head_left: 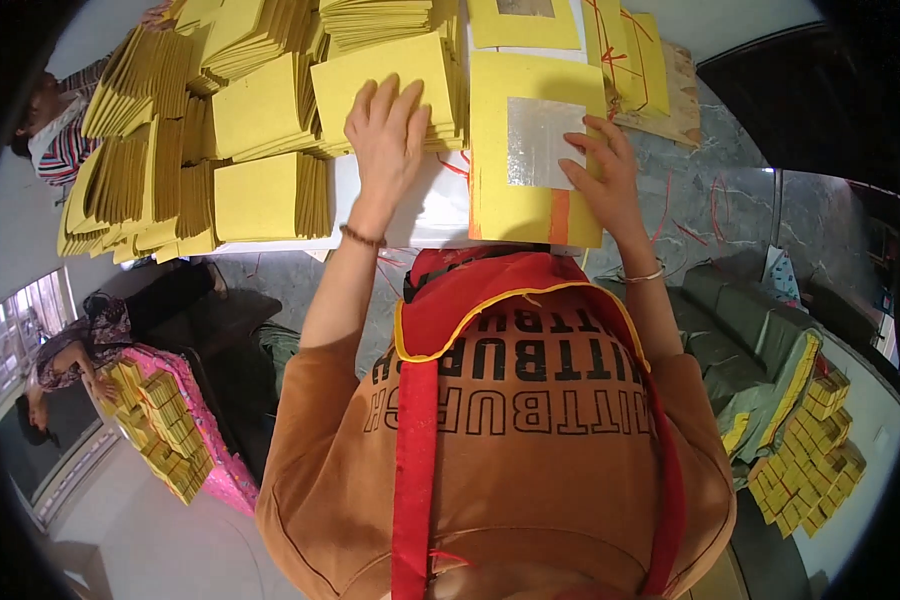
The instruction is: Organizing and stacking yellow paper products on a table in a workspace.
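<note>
My left hand (385, 135) lies with outstretched fingers on the front of a stack of folded yellow papers (335, 92). To its right, a larger yellow sheet (535, 80) lies at the table's near edge, bearing a silver square (542, 140) and an orange strip (560, 215). My right hand (610, 175) rests at the sheet's right side, fingers apart, with the fingertips over the edge of the silver square. Neither hand grips anything. Whether more sheets lie beneath this one, I cannot tell.
Several folded yellow stacks (260, 105) crowd the table's left side. Red-tied yellow bundles (645, 65) lie at the far right. Red cords (715, 210) are scattered on the floor. Two people (65, 130) (75, 360) are at the left. More bundles (805, 455) stand at the lower right.
</note>
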`<state>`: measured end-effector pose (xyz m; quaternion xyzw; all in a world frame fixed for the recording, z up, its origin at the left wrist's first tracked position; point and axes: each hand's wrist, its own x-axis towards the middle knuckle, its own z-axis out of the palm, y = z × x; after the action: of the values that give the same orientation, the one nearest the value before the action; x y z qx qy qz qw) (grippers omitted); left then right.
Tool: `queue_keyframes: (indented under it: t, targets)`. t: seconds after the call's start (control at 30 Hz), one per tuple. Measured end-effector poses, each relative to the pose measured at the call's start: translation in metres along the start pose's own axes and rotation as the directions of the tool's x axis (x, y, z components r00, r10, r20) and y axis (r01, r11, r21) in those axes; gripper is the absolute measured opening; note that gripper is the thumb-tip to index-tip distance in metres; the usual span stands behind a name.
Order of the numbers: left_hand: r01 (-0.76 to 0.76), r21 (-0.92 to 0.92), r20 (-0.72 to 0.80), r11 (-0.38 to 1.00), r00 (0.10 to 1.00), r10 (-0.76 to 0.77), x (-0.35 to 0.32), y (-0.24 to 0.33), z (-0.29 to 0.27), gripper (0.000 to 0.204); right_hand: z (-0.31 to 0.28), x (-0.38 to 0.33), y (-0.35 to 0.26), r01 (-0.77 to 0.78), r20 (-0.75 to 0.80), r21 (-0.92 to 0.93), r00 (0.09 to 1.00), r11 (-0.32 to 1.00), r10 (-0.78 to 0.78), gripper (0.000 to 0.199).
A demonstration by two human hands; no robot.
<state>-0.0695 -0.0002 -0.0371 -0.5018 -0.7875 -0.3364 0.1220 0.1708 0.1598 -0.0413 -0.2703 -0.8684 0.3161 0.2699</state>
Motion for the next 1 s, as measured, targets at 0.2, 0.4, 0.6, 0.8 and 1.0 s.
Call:
queue_keyframes:
  t: [0.2, 0.4, 0.6, 0.8, 1.0]
  targets:
    - [-0.026, 0.299, 0.190, 0.954, 0.981, -0.032, -0.009, -0.031, 0.036, 0.041, 0.005, -0.003, 0.003, -0.085, 0.011, 0.162, 0.996, 0.983, 0.084, 0.030]
    - [0.053, 0.044, 0.232, 0.998, 0.971, -0.062, 0.004, -0.038, 0.018, 0.041, 0.004, -0.004, 0.005, -0.114, 0.025, 0.161, 0.993, 0.980, 0.112, 0.030]
    - [-0.038, 0.036, 0.165, 0.999, 0.986, 0.031, 0.017, -0.026, -0.002, 0.033, 0.004, -0.004, 0.005, -0.099, 0.024, 0.165, 0.995, 0.981, 0.096, 0.031]
    - [-0.100, -0.307, 0.240, 0.946, 0.954, 0.179, 0.004, 0.034, -0.023, 0.036, 0.002, -0.001, 0.004, -0.098, 0.032, 0.140, 0.995, 0.985, 0.095, 0.031]
    - [-0.422, -0.300, 0.494, 0.855, 0.698, 0.518, -0.029, 0.077, -0.025, 0.063, 0.003, -0.001, 0.007, -0.066, 0.019, 0.136, 0.998, 0.989, 0.064, 0.031]
